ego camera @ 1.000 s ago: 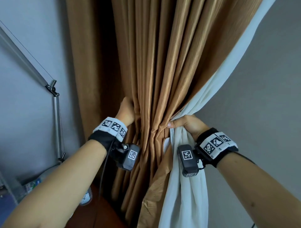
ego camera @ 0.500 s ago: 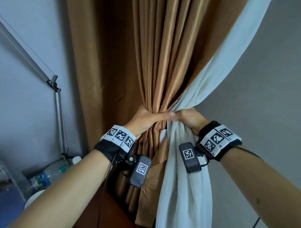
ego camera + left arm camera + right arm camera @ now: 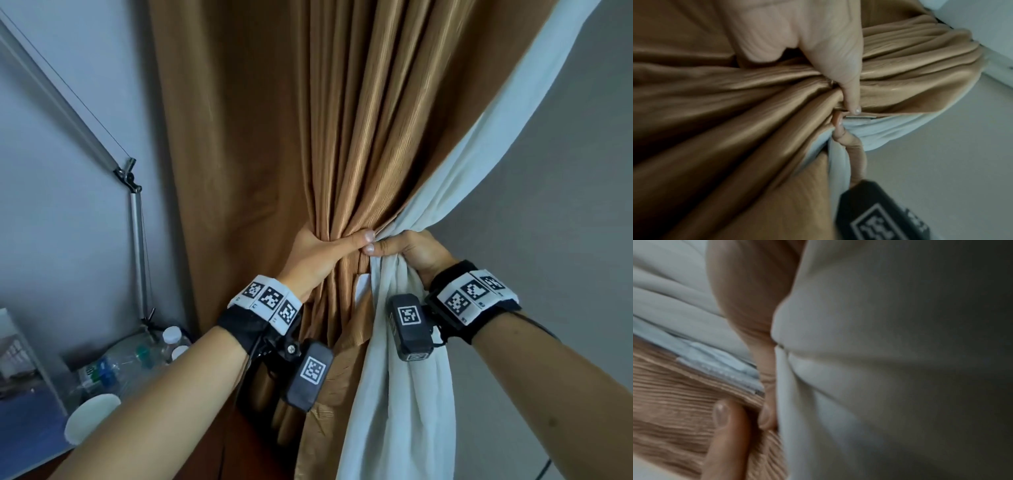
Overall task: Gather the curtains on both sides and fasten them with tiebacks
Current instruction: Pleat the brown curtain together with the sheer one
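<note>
A brown ribbed curtain [image 3: 342, 137] with a white lining [image 3: 513, 130] hangs in front of me, bunched to a narrow waist at mid-height. My left hand [image 3: 322, 253] grips the brown folds from the left, thumb across the front. My right hand [image 3: 407, 250] grips the white lining from the right, its thumb tip meeting the left thumb. The left wrist view shows the brown folds [image 3: 735, 129] squeezed under my thumb [image 3: 851, 91]. In the right wrist view the white lining [image 3: 859, 353] fills most of the frame beside the brown curtain [image 3: 674, 410]. No tieback is in sight.
A metal lamp arm [image 3: 135, 219] leans along the grey wall at left. Below it stand plastic bottles [image 3: 137, 356] and a white bowl [image 3: 92, 418] on a blue surface. A bare grey wall [image 3: 548, 274] lies to the right of the curtain.
My left hand moved right from the curtain's left folds and closed round the bunch, squeezing it narrow until its thumb met my right thumb. The right hand kept its grip.
</note>
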Tool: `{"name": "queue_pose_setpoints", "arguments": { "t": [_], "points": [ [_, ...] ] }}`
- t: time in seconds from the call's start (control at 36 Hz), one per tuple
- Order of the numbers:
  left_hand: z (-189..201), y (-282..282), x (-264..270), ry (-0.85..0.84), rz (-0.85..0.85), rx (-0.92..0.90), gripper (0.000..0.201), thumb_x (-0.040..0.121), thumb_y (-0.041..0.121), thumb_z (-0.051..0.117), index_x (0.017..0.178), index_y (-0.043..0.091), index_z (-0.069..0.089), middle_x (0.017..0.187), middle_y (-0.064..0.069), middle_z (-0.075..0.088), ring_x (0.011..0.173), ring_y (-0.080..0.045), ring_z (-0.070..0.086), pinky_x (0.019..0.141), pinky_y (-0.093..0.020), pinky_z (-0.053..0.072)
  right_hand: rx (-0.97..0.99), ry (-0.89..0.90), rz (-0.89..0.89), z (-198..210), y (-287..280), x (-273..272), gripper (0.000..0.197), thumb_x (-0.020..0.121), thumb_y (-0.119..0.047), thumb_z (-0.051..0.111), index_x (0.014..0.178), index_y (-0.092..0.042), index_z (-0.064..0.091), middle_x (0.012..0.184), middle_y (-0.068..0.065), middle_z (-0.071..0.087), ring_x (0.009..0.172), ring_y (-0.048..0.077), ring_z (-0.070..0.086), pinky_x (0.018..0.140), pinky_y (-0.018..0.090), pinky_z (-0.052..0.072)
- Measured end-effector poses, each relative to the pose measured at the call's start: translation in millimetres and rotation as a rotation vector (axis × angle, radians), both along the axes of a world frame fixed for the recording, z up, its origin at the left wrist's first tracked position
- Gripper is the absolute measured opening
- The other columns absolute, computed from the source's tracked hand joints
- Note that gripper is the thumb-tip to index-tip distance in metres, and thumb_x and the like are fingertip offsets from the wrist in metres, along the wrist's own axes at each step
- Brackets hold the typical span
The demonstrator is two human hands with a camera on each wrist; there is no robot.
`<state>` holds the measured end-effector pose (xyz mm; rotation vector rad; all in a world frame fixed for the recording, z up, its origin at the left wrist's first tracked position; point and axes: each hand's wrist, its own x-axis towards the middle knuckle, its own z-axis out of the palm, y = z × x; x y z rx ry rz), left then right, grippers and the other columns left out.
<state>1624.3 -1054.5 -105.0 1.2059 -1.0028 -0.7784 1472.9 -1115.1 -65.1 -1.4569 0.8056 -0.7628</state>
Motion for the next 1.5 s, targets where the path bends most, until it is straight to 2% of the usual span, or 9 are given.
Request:
{"name": "queue_pose_setpoints", "arguments": {
  "t": [0.19,0.28,0.47,0.86,1.03,1.14,1.22,1.36,1.5],
  "points": [
    [-16.9,17.1,31.4,-0.525,-0.297,0.357,0.114,0.051,0.059,0.087,0.146,0.030,0.031,0.144,0.011,0.046,0.130,-0.005,0.042,0.115,-0.030,0.028,0.066,-0.029,0.019,2.0,0.7,-3.2,0.028,0.054,0.000,0.078,0.076,-0.002,0.061,0.065,0.012,0.064,0.063,0.031,0.065,0.064,0.042,0.058],
    [-21.9,25.8,38.2,-0.491,-0.339,0.439,0.098,0.067,0.036,0.087,0.145,0.030,0.029,0.138,0.015,0.044,0.128,-0.003,0.038,0.107,-0.021,0.025,0.047,-0.035,0.037,1.9,1.9,-2.6,0.039,0.052,-0.001,0.077,0.089,0.001,0.065,0.079,0.017,0.068,0.071,0.031,0.069,0.064,0.038,0.060],
    [-32.5,26.0,46.5,-0.383,-0.356,0.596,0.090,0.075,-0.009,0.069,0.150,0.012,0.024,0.149,0.002,0.030,0.137,-0.014,0.027,0.109,-0.023,0.023,0.088,-0.030,0.018,-1.2,-6.2,-6.6,0.037,0.071,0.007,0.070,0.044,-0.016,0.060,0.046,0.002,0.058,0.047,0.020,0.062,0.052,0.029,0.051],
    [-60.2,0.4,43.8,-0.782,0.043,0.385,0.020,0.089,0.007,0.055,0.104,0.008,0.068,0.095,-0.008,0.069,0.100,-0.029,0.066,0.077,-0.022,0.043,0.086,-0.027,0.065,0.3,-1.0,-4.5,0.023,0.065,0.005,0.073,0.052,-0.013,0.066,0.053,0.005,0.063,0.050,0.020,0.065,0.050,0.027,0.053],
    [-68.4,-0.4,41.0,-0.912,0.013,0.523,0.032,0.096,0.008,0.049,0.127,0.004,0.058,0.121,-0.019,0.064,0.111,-0.035,0.060,0.082,-0.024,0.040,0.078,-0.018,0.054,4.2,6.7,-5.6,0.039,0.071,0.007,0.069,0.041,-0.017,0.064,0.048,0.000,0.061,0.048,0.017,0.064,0.051,0.026,0.052],
    [-46.7,-2.3,47.9,-0.870,-0.101,0.581,0.046,0.093,0.009,0.056,0.138,0.011,0.049,0.120,-0.013,0.062,0.114,-0.032,0.059,0.087,-0.027,0.045,0.081,-0.015,0.036,4.4,8.2,-8.1,0.041,0.074,0.007,0.068,0.040,-0.017,0.064,0.048,0.001,0.061,0.048,0.018,0.064,0.053,0.027,0.052],
    [-13.9,-6.1,58.5,-0.881,-0.086,0.638,0.025,0.080,0.000,0.061,0.105,0.001,0.064,0.086,-0.008,0.063,0.088,-0.026,0.063,0.065,-0.027,0.048,0.092,-0.016,0.020,5.8,7.9,-8.8,0.032,0.073,0.008,0.068,0.050,-0.012,0.064,0.050,0.004,0.062,0.048,0.021,0.064,0.049,0.025,0.052],
    [37.5,-8.3,70.0,-0.598,0.158,0.298,0.019,0.081,0.004,0.058,0.092,0.016,0.069,0.086,-0.003,0.066,0.092,-0.025,0.065,0.076,-0.028,0.050,0.077,-0.039,0.021,7.6,10.6,-5.2,0.022,0.079,0.013,0.062,0.067,-0.006,0.064,0.053,0.005,0.067,0.049,0.017,0.067,0.046,0.022,0.051],
    [49.3,-11.8,60.0,-0.241,0.136,0.126,0.038,0.092,0.022,0.053,0.130,0.019,0.052,0.118,0.000,0.061,0.108,-0.018,0.058,0.094,-0.031,0.047,0.066,-0.028,0.038,6.6,11.7,-4.3,0.015,0.071,0.011,0.067,0.069,-0.003,0.064,0.055,0.006,0.068,0.051,0.019,0.068,0.047,0.022,0.052]
  ]
}}
